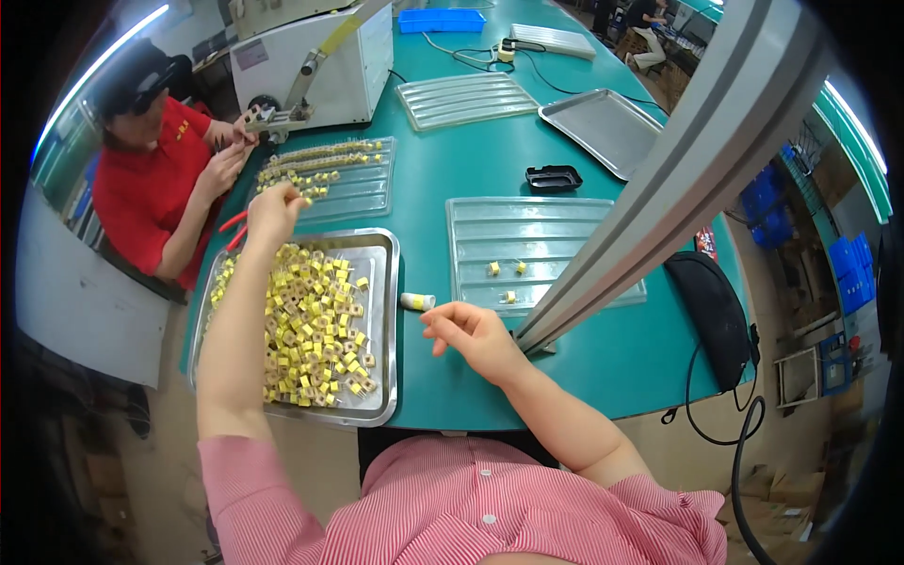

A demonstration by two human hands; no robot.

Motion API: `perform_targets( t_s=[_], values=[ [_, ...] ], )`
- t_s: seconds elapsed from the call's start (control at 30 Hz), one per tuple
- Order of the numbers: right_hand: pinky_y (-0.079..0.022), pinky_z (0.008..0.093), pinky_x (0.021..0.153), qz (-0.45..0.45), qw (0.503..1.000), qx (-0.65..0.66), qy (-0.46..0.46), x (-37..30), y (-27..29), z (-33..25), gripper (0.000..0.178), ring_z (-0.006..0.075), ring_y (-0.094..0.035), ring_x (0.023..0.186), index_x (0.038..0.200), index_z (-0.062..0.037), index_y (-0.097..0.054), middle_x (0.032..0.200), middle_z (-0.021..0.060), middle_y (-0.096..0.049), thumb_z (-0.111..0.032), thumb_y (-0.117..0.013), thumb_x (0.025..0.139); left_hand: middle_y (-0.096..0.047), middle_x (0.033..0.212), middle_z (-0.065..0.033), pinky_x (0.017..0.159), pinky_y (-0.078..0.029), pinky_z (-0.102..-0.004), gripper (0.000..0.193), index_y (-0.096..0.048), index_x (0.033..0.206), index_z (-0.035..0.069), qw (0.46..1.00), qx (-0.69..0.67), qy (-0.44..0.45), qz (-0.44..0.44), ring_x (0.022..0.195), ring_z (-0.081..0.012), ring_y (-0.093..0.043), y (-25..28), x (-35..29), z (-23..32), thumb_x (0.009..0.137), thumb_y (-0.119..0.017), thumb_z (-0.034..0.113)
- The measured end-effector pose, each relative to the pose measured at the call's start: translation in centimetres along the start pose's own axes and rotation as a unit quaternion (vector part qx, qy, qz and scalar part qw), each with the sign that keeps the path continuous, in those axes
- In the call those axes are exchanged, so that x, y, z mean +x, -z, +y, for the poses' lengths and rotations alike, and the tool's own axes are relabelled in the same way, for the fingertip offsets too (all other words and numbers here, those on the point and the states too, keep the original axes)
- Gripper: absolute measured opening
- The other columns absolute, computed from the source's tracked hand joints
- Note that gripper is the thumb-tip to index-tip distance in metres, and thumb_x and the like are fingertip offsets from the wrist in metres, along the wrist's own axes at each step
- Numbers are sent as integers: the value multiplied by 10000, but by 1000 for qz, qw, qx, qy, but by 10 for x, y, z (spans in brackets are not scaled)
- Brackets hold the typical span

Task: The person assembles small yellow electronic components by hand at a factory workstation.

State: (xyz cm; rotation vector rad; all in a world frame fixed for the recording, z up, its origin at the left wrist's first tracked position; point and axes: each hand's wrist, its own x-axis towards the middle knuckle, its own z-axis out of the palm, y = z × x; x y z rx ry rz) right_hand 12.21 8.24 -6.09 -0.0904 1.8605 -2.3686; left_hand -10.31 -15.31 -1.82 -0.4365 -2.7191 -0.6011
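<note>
Over the near edge of a ribbed clear plastic tray (pixel 377 193), my left hand (pixel 273 215) pinches a small yellow-wrapped transformer (pixel 306 201). Rows of similar pieces lie in that tray's grooves. Below my left forearm, a metal tray (pixel 389 377) holds a loose heap of yellow transformers (pixel 315 325) with metal pins. My right hand (pixel 474 337) hovers right of the metal tray, fingers loosely bent and apart, with nothing visible in them. Closest to its fingertips lies a small white and yellow cylinder (pixel 417 301). Red-handled pliers (pixel 234 226) are partly hidden behind my left arm.
A second ribbed tray (pixel 471 212) holds 3 yellow pieces. A metal post (pixel 659 179) rises in front of it. Beyond are a black plastic box (pixel 554 178), an empty metal tray (pixel 603 127) and a white machine (pixel 320 75). At left, a co-worker in red (pixel 155 188) handles something small.
</note>
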Motion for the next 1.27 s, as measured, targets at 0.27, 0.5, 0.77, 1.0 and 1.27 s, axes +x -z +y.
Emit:
perform_targets(
  t_s=[0.27, 0.5, 0.77, 1.0, 1.27],
  values=[
    [-441, 193, 617, -9, 999, -40, -17, -6, -1, 0, 187, 70, -548, 672, 946, 1, -554, 810, 40, -586, -137, -527, 823, -618, 802, -120, 713, -441, -381, 147, -641, 761, 121, 977, 165, 128, -48, 800, -276, -588, -23, 26, -54, 653, -638, 220],
    [-455, 211, 633, -27, 999, -45, -14, -6, -3, 1, 188, 69, -552, 709, 944, -7, -554, 813, 31, -587, -133, -552, 805, -618, 829, -134, 672, -463, -367, 193, -631, 812, 61, 969, 225, 43, -92, 784, -277, -594, -24, 48, -44, 683, -620, 204],
    [-444, 208, 632, -155, 986, -68, 15, -5, -3, 2, 193, 66, -547, 688, 889, -7, -584, 784, 32, -595, -144, -608, 755, -577, 839, -138, 683, -458, -316, 221, -598, 875, 30, 930, -138, -237, -246, 760, -247, -577, -65, -13, 126, 673, -641, 109],
    [-446, 209, 629, -171, 982, -73, 22, -10, -3, 1, 201, 71, -550, 691, 878, -5, -581, 765, 32, -590, -157, -616, 752, -539, 917, -111, 726, -449, -372, 250, -583, 901, 90, 910, -102, -314, -251, 825, -294, -551, -140, -50, 185, 671, -642, 166],
    [-456, 228, 593, -160, 982, -90, 53, -8, -6, 4, 196, 93, -568, 631, 815, -11, -587, 709, 43, -607, -187, -617, 734, -530, 920, -139, 729, -446, -398, 238, -569, 860, 47, 918, -51, -317, -234, 841, -318, -547, -97, -56, 204, 650, -626, 145]
  ],
)
